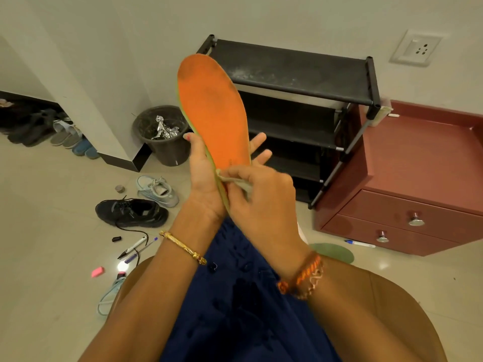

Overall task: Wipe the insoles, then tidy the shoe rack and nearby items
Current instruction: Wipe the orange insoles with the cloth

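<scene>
Tiled floor, shoe rack (292, 74) behind | left hand (206, 176) grips upright insole (214, 113) | right hand (264, 194) pinches cloth (235, 181) against it

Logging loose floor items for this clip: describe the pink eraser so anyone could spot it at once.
Start at the black shoe rack against the wall, then drop to the black sneaker on the floor tiles. Nearer the person lie some pens; just beyond them is the pink eraser, the only bright pink block there.
</scene>
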